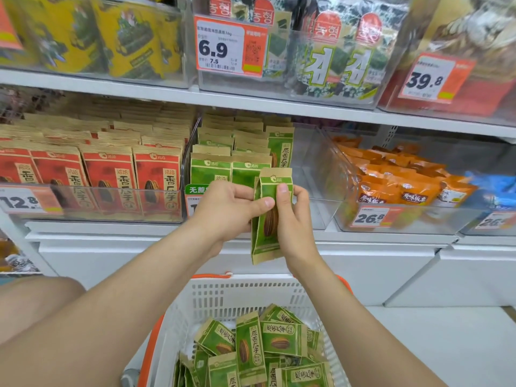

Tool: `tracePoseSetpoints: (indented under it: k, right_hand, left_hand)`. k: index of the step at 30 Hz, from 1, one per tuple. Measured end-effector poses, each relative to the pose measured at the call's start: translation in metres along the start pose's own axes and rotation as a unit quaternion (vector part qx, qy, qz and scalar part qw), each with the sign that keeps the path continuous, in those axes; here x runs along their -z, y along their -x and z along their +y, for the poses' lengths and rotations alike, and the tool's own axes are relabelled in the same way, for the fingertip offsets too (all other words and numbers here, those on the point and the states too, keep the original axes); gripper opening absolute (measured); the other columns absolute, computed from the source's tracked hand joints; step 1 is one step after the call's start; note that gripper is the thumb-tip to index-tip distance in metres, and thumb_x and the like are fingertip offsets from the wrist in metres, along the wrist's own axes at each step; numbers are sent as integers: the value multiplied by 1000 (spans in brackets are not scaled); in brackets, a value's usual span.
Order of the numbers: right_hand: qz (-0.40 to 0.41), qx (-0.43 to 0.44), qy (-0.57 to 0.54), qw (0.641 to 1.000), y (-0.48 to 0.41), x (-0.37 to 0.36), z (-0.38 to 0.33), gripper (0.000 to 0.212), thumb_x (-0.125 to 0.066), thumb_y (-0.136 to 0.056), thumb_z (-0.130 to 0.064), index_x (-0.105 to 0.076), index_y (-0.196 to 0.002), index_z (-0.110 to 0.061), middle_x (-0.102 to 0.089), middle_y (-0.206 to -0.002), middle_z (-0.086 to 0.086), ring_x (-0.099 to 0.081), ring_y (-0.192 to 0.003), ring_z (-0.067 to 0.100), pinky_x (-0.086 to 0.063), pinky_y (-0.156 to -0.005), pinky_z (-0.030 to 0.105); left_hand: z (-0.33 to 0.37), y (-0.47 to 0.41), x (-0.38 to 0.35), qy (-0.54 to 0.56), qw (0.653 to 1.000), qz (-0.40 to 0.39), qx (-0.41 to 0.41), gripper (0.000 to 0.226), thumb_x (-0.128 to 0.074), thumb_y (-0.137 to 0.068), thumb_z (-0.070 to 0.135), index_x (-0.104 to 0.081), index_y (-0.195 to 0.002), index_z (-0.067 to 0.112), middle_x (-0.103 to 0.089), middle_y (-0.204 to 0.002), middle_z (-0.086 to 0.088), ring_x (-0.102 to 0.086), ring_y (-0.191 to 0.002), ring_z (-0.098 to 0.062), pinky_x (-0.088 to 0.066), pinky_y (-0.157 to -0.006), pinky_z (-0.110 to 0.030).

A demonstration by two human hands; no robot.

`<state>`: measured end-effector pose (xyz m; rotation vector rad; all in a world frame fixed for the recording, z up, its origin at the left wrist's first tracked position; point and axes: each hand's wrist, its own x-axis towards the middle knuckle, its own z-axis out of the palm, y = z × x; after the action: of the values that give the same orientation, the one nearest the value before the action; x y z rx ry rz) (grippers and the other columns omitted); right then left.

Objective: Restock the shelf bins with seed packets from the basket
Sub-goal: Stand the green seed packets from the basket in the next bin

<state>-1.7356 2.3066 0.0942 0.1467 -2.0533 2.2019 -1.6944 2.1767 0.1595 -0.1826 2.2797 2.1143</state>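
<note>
Both hands hold a small stack of green seed packets (268, 219) upright in front of the middle shelf. My left hand (226, 210) grips the stack from the left, thumb across its front. My right hand (293, 219) grips it from the right, a finger pressed on the top packet. Behind the hands stands the clear bin (315, 174) with rows of the same green packets (223, 163); its right part holds none. Below, the white basket (243, 291) with orange trim holds several loose green packets (259, 344).
Left of the green bin is a bin of red seed packets (111, 174). To the right, a clear bin holds orange snack bags (396, 182). The upper shelf carries seaweed packs (335, 60) and price tags (229, 46). White cabinet fronts (377, 263) run under the shelf.
</note>
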Motion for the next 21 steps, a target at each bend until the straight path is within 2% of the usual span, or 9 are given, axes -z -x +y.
tracePoseSetpoints:
  k: [3,5,7,9,11,14,15,18,21]
  right_hand:
    - [1,17,20,1000,-5,-2,-4,33,-45,-108,-50,-53,-126,-23,-72,-119,1,-71,-109,14,-59,-94,38]
    - [-23,30,24,999,-10,1,-8,33,-47,-108,-49,-55,-129,-24,-71,-123,0,-69,-115,17,-56,-102,46]
    - [-49,59,4,997,-14,7,-13,33,-50,-109,-41,-53,-133,-20,-71,-126,3,-69,-118,19,-57,-100,43]
    - [-34,136,-2,990,-19,13,-21,30,-51,-110,-30,-49,-135,-13,-69,-126,4,-68,-116,21,-57,-96,39]
    - [18,227,23,973,-24,16,-28,29,-51,-111,-22,-44,-136,-8,-66,-123,-9,-67,-113,19,-56,-95,41]
    - [113,303,83,943,-39,18,-35,32,-48,-111,-12,-35,-138,-1,-59,-117,-32,-61,-107,-1,-48,-92,21]
    - [134,321,100,932,-45,21,-37,33,-47,-111,-9,-33,-140,0,-59,-119,-28,-61,-107,-1,-47,-92,20]
    - [111,356,169,912,-63,35,-31,39,-47,-110,-8,-30,-145,-1,-60,-126,11,-63,-112,21,-52,-95,33]
    - [71,319,282,902,-80,43,-20,36,-56,-106,-14,-40,-139,-15,-64,-122,3,-63,-107,22,-52,-92,43]
  left_hand:
    - [-2,-1,-3,42,999,25,-13,12,-77,-95,11,-79,-85,18,-81,-82,-2,-78,-78,-13,-64,-67,-25]
    - [-4,-4,-4,50,998,34,-28,8,-74,-97,11,-81,-93,13,-81,-86,-6,-80,-83,-19,-66,-75,-32]
    - [-5,-9,-2,37,997,28,-59,10,-71,-100,13,-81,-102,12,-82,-91,-6,-80,-90,-22,-65,-88,-42]
    - [-5,-16,0,-55,989,20,-133,16,-66,-104,21,-80,-108,15,-82,-93,-1,-79,-93,-21,-62,-92,-44]
    - [-5,-23,0,-227,946,52,-226,23,-61,-106,32,-78,-107,18,-81,-92,1,-75,-93,-23,-59,-90,-42]
    - [-6,-32,-2,-409,843,113,-332,17,-64,-103,23,-76,-115,21,-75,-110,1,-64,-105,-26,-51,-92,-43]
    - [-6,-34,-2,-447,811,121,-358,19,-66,-99,15,-75,-116,20,-71,-112,0,-59,-108,-28,-49,-91,-45]
    - [-5,-41,-2,-542,733,142,-386,35,-66,-88,4,-67,-122,14,-58,-121,-8,-51,-115,-34,-45,-93,-48]
    - [-4,-47,-2,-597,711,143,-342,50,-62,-85,15,-52,-134,9,-50,-142,-17,-42,-136,-44,-34,-115,-53]
